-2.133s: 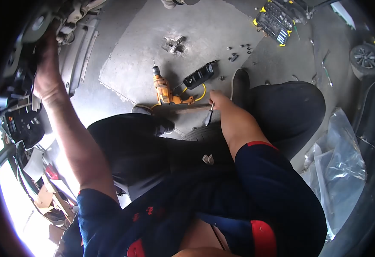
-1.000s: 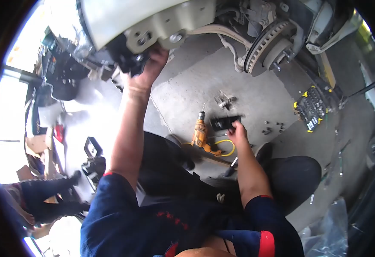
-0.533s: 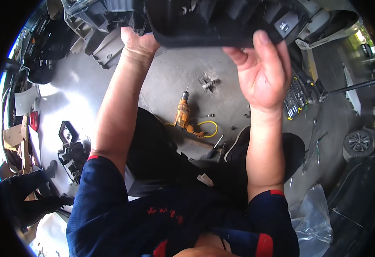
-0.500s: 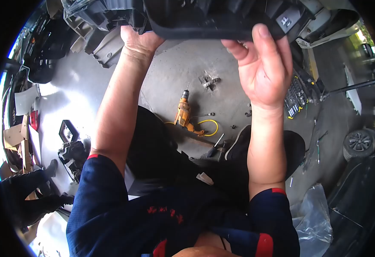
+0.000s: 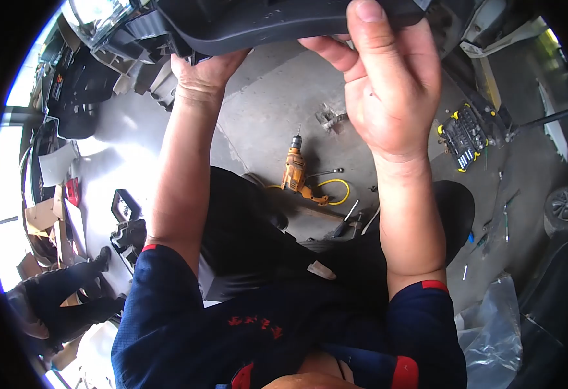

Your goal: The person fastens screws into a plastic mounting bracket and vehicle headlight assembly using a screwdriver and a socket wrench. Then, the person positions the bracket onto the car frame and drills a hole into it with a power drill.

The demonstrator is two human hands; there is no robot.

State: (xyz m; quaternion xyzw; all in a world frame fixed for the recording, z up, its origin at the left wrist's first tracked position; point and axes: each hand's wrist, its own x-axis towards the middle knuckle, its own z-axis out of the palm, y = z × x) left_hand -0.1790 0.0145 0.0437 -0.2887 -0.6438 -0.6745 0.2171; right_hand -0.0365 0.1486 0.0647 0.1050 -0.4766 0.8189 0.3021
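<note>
A black plastic car panel (image 5: 284, 24) with a curved lower edge spans the top of the view, at the front of a car. My right hand (image 5: 394, 91) grips its lower edge on the right, thumb over the front face and the other fingers bent below and behind. Further left, my left hand (image 5: 209, 71) reaches up under the panel's left end. Its fingers are hidden behind the plastic, so its grip does not show. A clear lamp-like part (image 5: 99, 16) is at the upper left.
On the floor below lie a yellow drill (image 5: 294, 170) with a yellow cord, a screwdriver (image 5: 347, 217) and an open socket set (image 5: 465, 136). A wheel (image 5: 564, 204) is at right, plastic sheeting (image 5: 491, 330) at lower right. Another person's legs (image 5: 63, 292) show at left.
The panel appears higher and further left, its lower edge more tilted. My right hand has moved up and slightly left with it. The floor scene has shifted right as the camera turned.
</note>
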